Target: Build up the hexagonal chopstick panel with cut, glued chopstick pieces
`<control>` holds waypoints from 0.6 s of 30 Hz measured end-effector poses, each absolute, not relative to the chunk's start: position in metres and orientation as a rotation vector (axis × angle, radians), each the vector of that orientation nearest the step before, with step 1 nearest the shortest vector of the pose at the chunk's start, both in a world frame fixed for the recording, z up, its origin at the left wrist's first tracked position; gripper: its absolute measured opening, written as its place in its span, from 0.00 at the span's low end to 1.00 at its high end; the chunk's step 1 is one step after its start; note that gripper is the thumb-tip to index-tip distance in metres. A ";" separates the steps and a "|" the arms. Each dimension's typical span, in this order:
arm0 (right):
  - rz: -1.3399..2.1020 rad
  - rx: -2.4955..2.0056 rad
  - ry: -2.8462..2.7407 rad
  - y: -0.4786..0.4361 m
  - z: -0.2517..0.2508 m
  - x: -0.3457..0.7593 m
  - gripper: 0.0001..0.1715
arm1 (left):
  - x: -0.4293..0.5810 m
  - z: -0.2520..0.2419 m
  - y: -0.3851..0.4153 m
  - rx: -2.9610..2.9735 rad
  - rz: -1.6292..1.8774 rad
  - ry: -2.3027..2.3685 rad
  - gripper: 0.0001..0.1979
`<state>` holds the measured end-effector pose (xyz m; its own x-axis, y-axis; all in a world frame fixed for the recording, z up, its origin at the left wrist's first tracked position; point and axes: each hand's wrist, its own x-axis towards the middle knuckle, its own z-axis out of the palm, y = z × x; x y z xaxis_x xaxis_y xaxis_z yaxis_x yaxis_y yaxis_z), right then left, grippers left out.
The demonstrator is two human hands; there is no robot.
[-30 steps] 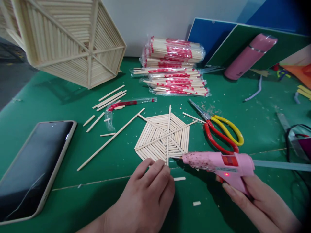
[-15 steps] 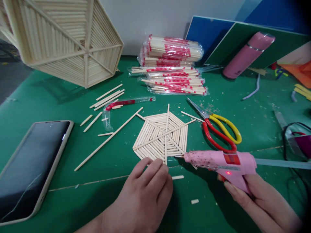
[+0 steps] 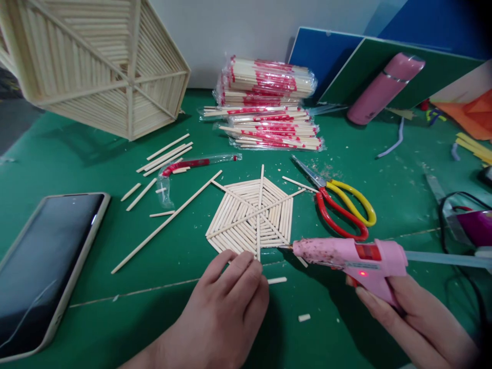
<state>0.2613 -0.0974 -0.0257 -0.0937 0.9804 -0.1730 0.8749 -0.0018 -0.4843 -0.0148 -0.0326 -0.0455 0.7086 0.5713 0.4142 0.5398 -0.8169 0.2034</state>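
A hexagonal web of wooden sticks [image 3: 234, 215] lies flat on the green table, crossed by longer sticks whose ends stick out. My left hand [image 3: 226, 302] is closed, its curled fingertips on the near edge of the web; the fingertips' undersides are hidden. In my right hand [image 3: 415, 312] is a pink hot glue gun [image 3: 349, 256], gripped by its handle, with a red light lit and a clear glue stick [image 3: 442, 258] in its back. Its dark nozzle points left at the web's near right corner. Scissors [image 3: 342, 205] with red and yellow handles lie just beyond the gun.
A phone [image 3: 46, 271] lies at left, and a large stick-built hexagonal piece [image 3: 96, 72] stands behind it. Loose sticks [image 3: 165, 223] and a wrapped red tube [image 3: 192, 164] lie between. Behind are packaged chopsticks [image 3: 269, 128] and a pink flask [image 3: 386, 89]. A black cable [image 3: 444, 230] runs at right.
The whole view has shifted slightly, so most things sit a little farther left. Both hands keep almost the same pose, and the nozzle remains by the web's near right corner.
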 end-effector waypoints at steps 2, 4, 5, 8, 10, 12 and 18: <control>0.709 -1.942 -2.061 -0.097 -0.025 0.262 0.14 | -0.014 -0.046 -0.033 2.833 0.734 0.939 0.14; 0.705 -1.927 -2.072 -0.097 -0.024 0.263 0.13 | -0.014 -0.046 -0.033 2.838 0.744 0.942 0.14; 0.703 -1.931 -2.072 -0.097 -0.023 0.263 0.13 | -0.014 -0.046 -0.033 2.843 0.747 0.938 0.14; 0.678 -1.974 -2.055 -0.098 -0.022 0.263 0.14 | -0.015 -0.047 -0.034 2.841 0.744 0.940 0.14; 0.668 -1.999 -2.045 -0.099 -0.021 0.263 0.15 | -0.015 -0.046 -0.035 2.828 0.721 0.952 0.14; 0.669 -1.991 -2.051 -0.099 -0.020 0.263 0.14 | -0.016 -0.046 -0.035 2.824 0.698 0.950 0.14; 0.639 -2.015 -2.063 -0.102 -0.018 0.267 0.19 | -0.015 -0.046 -0.033 2.844 0.694 0.943 0.16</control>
<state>0.2666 -0.1021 -0.0185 -0.0596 0.9850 -0.1620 0.9042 -0.0155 -0.4269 -0.0154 -0.0334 -0.0459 0.7104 0.5813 0.3969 0.5516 -0.8100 0.1990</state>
